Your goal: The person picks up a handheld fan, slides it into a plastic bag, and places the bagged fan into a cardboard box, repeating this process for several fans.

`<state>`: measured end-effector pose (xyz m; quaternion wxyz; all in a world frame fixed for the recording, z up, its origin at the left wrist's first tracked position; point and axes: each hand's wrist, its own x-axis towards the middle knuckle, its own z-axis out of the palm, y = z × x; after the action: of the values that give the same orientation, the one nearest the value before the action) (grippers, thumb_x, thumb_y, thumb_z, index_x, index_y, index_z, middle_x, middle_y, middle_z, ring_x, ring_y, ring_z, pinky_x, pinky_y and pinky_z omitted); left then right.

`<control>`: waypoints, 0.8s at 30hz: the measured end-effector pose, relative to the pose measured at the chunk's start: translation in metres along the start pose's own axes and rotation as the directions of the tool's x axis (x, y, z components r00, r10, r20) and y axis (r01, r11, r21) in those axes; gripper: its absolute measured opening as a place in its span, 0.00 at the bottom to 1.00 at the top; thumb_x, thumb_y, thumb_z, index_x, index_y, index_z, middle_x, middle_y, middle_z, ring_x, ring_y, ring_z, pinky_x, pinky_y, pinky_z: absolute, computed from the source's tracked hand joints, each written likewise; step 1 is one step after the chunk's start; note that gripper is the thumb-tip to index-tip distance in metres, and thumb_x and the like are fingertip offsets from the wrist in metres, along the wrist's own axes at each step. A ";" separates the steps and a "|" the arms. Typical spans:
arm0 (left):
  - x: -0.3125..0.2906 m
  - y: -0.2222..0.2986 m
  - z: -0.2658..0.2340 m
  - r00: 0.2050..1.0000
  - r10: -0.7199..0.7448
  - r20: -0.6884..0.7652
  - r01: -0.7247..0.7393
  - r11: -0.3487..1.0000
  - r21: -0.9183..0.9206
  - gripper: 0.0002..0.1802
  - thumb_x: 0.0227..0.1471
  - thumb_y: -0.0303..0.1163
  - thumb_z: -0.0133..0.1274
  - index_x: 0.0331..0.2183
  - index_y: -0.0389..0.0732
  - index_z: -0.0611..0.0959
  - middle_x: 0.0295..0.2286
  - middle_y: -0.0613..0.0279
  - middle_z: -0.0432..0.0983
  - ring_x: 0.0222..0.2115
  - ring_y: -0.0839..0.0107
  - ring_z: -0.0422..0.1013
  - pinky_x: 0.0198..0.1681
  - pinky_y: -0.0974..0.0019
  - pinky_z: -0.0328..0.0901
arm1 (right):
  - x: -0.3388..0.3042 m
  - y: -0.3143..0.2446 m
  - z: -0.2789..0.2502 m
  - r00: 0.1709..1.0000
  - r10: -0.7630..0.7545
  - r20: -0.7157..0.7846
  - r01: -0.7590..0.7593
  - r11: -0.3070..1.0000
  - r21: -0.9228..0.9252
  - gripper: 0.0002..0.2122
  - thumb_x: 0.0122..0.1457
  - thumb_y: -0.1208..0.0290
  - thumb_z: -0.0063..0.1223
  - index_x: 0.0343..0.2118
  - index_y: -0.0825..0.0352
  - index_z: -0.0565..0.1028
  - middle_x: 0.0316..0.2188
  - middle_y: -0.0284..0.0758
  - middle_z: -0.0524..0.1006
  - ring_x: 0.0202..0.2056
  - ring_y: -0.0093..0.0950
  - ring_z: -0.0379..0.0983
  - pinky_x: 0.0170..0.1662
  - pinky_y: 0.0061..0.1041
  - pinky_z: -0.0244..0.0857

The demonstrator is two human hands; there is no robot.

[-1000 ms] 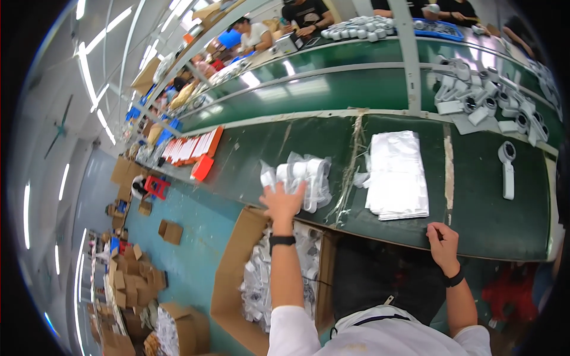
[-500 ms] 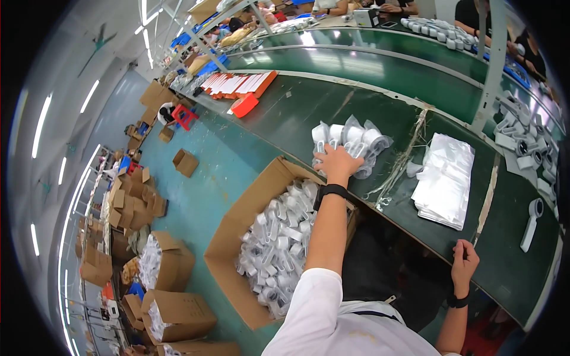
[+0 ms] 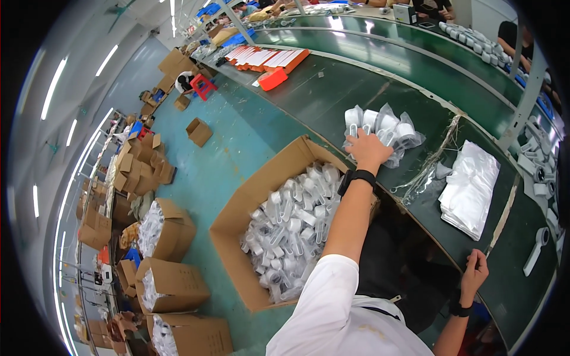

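Observation:
My left hand rests palm down on a row of white handled devices, each with a round head, in clear plastic bags. Its fingers are spread over the near ends of their handles; the undersides of the fingers are hidden. At the table's near edge, my right hand hangs with its fingers loosely curled, and nothing shows in it. A stack of clear plastic bags lies just beyond it. Below my left forearm stands an open cardboard box, filled with many bagged white devices.
One unbagged white device lies at the right, near a heap of others. Plastic strings cross the green table. Farther left lie an orange tape roll and orange-and-white sheets. Filled boxes stand on the floor.
The view has turned, so the table and box sit farther right in the picture. My left hand stays on the same bagged devices. My right hand remains by the table edge.

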<state>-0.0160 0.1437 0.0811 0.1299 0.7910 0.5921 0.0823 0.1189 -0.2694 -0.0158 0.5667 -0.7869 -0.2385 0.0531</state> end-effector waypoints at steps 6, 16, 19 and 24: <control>-0.003 -0.012 -0.003 0.998 -0.034 -0.058 0.033 0.999 -0.015 0.30 0.33 0.49 0.59 0.37 0.38 0.84 0.51 0.52 0.64 0.54 0.43 0.55 0.50 0.43 0.58 | 0.000 -0.002 0.001 1.000 -0.008 0.021 0.008 0.999 -0.032 0.09 0.62 0.71 0.50 0.37 0.73 0.76 0.25 0.28 0.73 0.27 0.16 0.66 0.31 0.16 0.60; -0.055 -0.121 -0.016 0.922 -0.068 -0.382 0.029 0.994 -0.106 0.30 0.33 0.54 0.61 0.34 0.39 0.85 0.48 0.50 0.67 0.49 0.44 0.60 0.49 0.45 0.60 | 0.000 0.001 0.002 0.999 -0.034 0.016 0.035 0.997 -0.070 0.09 0.62 0.71 0.50 0.37 0.74 0.75 0.28 0.30 0.75 0.29 0.18 0.68 0.34 0.18 0.63; -0.091 -0.198 -0.022 0.819 -0.176 -0.546 0.143 0.984 -0.102 0.32 0.31 0.57 0.62 0.32 0.38 0.86 0.46 0.49 0.69 0.50 0.46 0.60 0.50 0.47 0.61 | 0.000 -0.003 0.005 0.998 -0.056 0.008 0.057 0.992 -0.116 0.09 0.62 0.71 0.50 0.38 0.74 0.76 0.29 0.31 0.75 0.29 0.19 0.69 0.34 0.18 0.63; -0.143 -0.326 -0.026 0.611 -0.668 -0.425 0.682 0.717 -0.147 0.40 0.33 0.59 0.61 0.43 0.38 0.82 0.53 0.49 0.62 0.53 0.47 0.58 0.52 0.42 0.58 | 0.003 -0.004 0.006 0.997 -0.077 0.023 0.080 0.972 -0.221 0.10 0.63 0.70 0.49 0.37 0.73 0.75 0.28 0.30 0.75 0.29 0.19 0.68 0.35 0.18 0.63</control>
<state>-0.3622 0.0958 0.0108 -0.0008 0.4701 0.8600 0.1987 0.1180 -0.2625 -0.0138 0.4752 -0.8348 -0.2780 0.0090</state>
